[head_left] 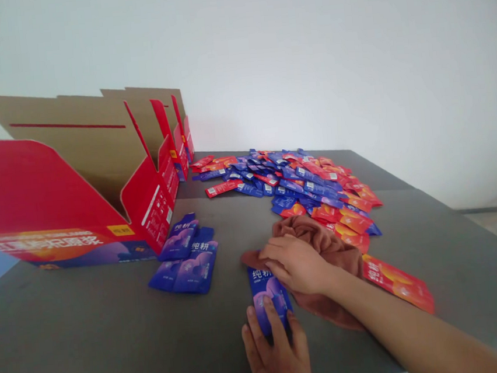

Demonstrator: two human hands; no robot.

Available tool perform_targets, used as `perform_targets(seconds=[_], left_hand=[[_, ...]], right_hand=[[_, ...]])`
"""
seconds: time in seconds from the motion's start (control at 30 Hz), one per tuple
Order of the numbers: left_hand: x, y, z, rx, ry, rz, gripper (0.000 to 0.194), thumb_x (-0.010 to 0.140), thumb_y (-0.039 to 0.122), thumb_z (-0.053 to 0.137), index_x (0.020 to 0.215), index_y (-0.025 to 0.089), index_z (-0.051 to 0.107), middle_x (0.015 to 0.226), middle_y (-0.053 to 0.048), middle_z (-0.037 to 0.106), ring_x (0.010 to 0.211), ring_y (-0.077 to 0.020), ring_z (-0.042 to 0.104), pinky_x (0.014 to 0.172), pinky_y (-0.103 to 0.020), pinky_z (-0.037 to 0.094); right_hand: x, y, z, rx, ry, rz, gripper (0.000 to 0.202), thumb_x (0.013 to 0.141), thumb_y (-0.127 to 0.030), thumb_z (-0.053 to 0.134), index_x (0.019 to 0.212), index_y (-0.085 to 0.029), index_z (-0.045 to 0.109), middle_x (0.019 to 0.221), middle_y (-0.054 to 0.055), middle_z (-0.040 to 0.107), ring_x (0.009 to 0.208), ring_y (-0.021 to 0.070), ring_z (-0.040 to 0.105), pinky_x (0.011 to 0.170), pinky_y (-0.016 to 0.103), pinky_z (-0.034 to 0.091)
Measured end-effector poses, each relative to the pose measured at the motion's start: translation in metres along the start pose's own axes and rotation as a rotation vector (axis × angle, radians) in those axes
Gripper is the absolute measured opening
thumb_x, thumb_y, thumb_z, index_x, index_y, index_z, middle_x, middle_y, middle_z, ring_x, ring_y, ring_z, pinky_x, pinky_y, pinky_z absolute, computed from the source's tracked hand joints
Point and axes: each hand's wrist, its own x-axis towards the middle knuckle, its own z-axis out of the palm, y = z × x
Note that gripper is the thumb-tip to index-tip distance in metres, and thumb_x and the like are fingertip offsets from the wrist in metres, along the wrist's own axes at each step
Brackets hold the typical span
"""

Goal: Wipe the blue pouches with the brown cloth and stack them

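Observation:
A blue pouch (pixel 271 301) printed with purple round shapes and white lettering lies flat on the table in front of me. My left hand (pixel 278 348) rests on its lower end, fingers stretched out and spread across it. Over the pouch's top edge, my right hand (pixel 297 264) grips a bunched brown cloth (pixel 326 308); part of the cloth covers that edge. The fingers of this hand are curled on the fabric. To the left, several matching blue pouches (pixel 194 265) lie overlapping. A red-orange pouch (pixel 398 283) sits beside the cloth, partly under my right forearm.
Red printed cardboard boxes (pixel 148 216) stand with raised flaps along the left side of the grey table (pixel 113 334). A wide heap of blue and red pouches (pixel 291 176) spreads over the far middle and right. A white wall (pixel 284 60) rises behind the table.

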Motion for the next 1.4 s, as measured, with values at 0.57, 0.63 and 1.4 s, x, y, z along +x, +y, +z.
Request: perform_targets(seconds=[0.57, 0.63, 1.4], left_hand=[[-0.002, -0.002, 0.002, 0.011, -0.035, 0.017, 0.035, 0.069, 0.024, 0.073, 0.103, 0.030, 0.068, 0.122, -0.012, 0.060, 0.110, -0.0413, 0.055, 0.085, -0.054, 0.052], [-0.002, -0.001, 0.002, 0.009, -0.029, 0.009, 0.034, 0.070, 0.024, 0.073, 0.103, 0.030, 0.068, 0.122, -0.012, 0.060, 0.110, -0.0411, 0.055, 0.085, -0.054, 0.052], [0.005, 0.001, -0.005, -0.014, 0.009, -0.011, 0.030, 0.065, 0.030, 0.078, 0.093, 0.028, 0.072, 0.115, -0.014, 0.065, 0.105, -0.0443, 0.056, 0.080, -0.051, 0.056]], right_hand=[[0.008, 0.005, 0.005, -0.052, -0.109, 0.039, 0.015, 0.091, -0.020, 0.042, 0.092, -0.018, 0.057, 0.088, 0.004, 0.060, 0.085, 0.0176, 0.054, 0.076, 0.030, 0.034], [0.008, 0.006, 0.004, -0.049, -0.072, 0.053, 0.016, 0.092, -0.020, 0.042, 0.090, -0.018, 0.057, 0.086, 0.004, 0.060, 0.085, 0.0178, 0.054, 0.076, 0.030, 0.033], [0.001, 0.015, 0.002, 0.044, -0.008, 0.019, 0.016, 0.092, -0.021, 0.044, 0.088, -0.018, 0.059, 0.084, 0.004, 0.060, 0.082, 0.0166, 0.054, 0.074, 0.028, 0.035]])
